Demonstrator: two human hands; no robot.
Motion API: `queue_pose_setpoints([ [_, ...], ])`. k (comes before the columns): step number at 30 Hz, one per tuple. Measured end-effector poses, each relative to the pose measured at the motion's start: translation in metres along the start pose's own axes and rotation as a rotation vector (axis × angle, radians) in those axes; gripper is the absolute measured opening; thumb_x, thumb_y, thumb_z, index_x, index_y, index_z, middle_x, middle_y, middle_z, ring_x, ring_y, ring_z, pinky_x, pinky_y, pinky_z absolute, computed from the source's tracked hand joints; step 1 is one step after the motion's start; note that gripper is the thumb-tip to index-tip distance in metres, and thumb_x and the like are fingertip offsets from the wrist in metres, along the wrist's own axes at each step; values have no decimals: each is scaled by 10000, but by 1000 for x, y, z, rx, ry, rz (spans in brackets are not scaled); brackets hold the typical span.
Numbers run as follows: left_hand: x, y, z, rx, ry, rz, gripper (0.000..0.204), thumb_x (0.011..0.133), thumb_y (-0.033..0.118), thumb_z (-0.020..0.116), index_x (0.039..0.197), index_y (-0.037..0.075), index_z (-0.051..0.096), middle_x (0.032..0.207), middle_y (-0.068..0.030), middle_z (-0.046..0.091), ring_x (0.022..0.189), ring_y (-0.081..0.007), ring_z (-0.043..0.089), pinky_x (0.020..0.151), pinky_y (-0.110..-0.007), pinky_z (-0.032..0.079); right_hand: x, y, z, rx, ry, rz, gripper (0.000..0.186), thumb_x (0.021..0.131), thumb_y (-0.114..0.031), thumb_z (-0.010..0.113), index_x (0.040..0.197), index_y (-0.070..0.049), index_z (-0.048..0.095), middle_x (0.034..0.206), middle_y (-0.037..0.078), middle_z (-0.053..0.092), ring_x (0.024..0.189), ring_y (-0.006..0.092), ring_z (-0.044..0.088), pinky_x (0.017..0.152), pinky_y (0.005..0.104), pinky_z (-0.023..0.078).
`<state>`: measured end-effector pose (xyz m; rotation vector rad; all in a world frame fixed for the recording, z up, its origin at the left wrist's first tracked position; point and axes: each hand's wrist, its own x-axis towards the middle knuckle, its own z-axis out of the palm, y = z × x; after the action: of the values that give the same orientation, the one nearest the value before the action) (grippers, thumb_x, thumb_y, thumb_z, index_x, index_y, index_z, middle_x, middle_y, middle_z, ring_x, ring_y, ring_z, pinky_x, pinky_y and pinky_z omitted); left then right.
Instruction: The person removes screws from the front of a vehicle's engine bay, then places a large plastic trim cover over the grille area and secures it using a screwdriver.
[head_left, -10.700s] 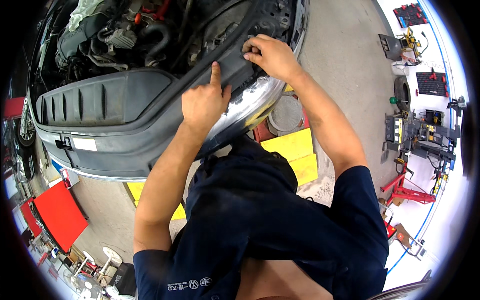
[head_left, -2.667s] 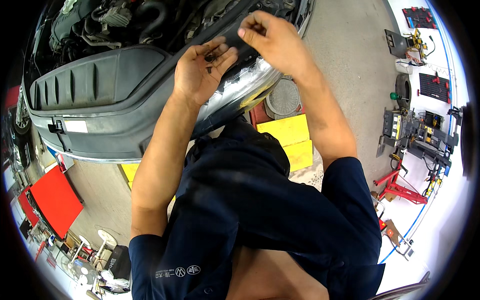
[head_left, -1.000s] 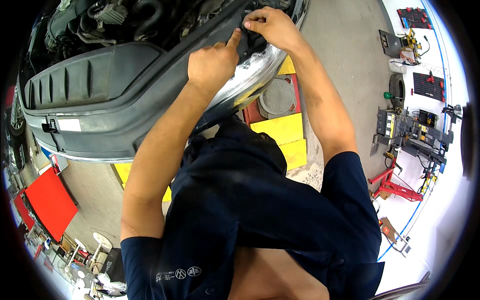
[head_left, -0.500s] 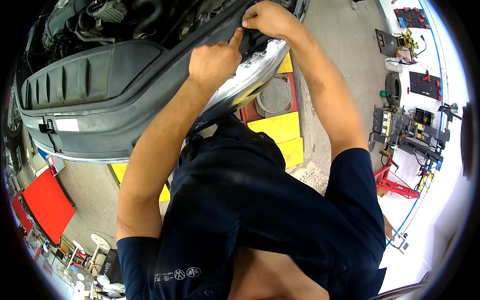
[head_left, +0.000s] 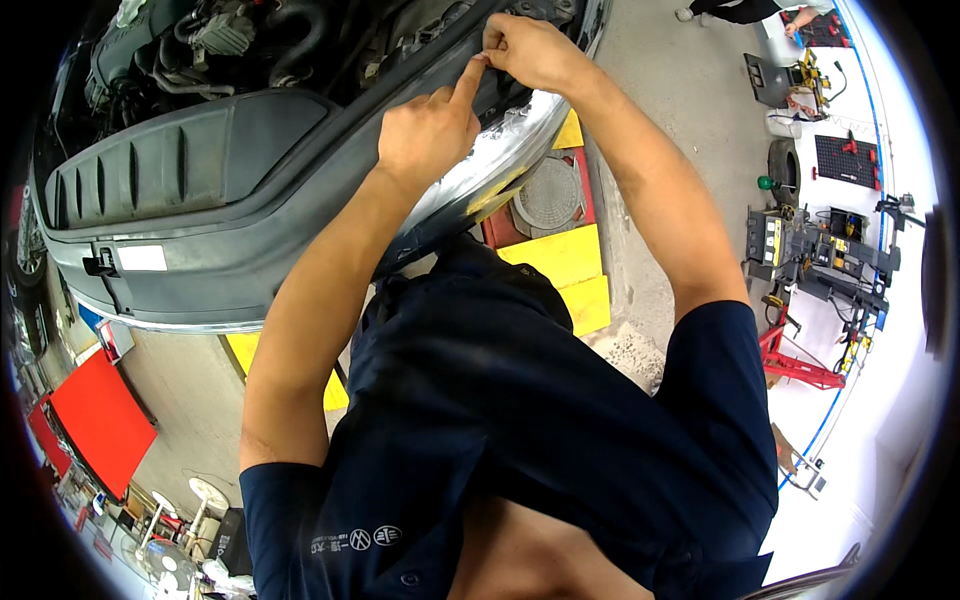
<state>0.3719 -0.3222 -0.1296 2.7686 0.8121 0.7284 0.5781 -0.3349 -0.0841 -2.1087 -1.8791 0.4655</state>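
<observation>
Both my hands are at the front corner of a car with its engine bay (head_left: 220,40) exposed. My left hand (head_left: 428,130) rests over the dark plastic front trim (head_left: 340,165), its index finger stretched out and the other fingers curled. That fingertip meets the fingers of my right hand (head_left: 535,55), which are pinched together above the dark gap behind the headlight (head_left: 520,130). Whatever the right fingers pinch is too small or hidden to make out. The headlight's clear, shiny surface lies below my wrists.
A red and yellow floor lift pad (head_left: 550,255) lies beside the car, close to my legs. Along the right wall stand a tyre (head_left: 785,165) and a dark workshop machine (head_left: 815,255). Another person's shoe (head_left: 685,14) shows at the top right. A red panel (head_left: 103,415) stands at lower left.
My right hand has shifted slightly down and left, so its fingers now meet the left fingertip. More of another person has come into view at the top right.
</observation>
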Motion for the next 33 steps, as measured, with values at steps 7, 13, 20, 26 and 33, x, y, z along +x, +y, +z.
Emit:
queue_pose_setpoints([
  [7,16,5,-2,66,-198,-34,657,853,232,606,1493,174,474,738,-114,693,621,-292,714,561,-429,584,0,-16,-20,154,510,28,195,863,-174,695,1021,-59,678,921,114,712,881,284,703,806,368,548],
  [13,17,-2,0,73,-176,15,229,822,181,618,1038,107,633,695,-97,682,570,-289,702,474,-418,558,45,-48,25,-56,557,-297,215,866,-273,705,985,-97,676,1010,71,657,1004,294,597,927,411,460],
  [20,18,-3,9,22,-174,77,154,848,218,646,761,91,653,620,-79,665,499,-249,668,446,-389,544,47,-44,43,-23,478,-253,313,884,-320,694,1026,-44,656,1101,122,657,1127,325,574,1087,447,385],
  [26,31,-4,3,-54,-245,57,128,782,188,639,797,66,674,613,-96,673,508,-267,679,462,-408,546,55,-38,39,84,613,-234,193,835,-192,703,915,-31,631,898,128,665,952,343,614,1015,477,424],
  [33,2,7,-23,-171,-107,-115,249,807,112,603,1052,73,627,739,-108,654,657,-262,673,557,-391,526,37,-55,32,506,639,-174,118,857,-90,673,954,-32,643,917,102,681,920,298,633,877,398,479],
])
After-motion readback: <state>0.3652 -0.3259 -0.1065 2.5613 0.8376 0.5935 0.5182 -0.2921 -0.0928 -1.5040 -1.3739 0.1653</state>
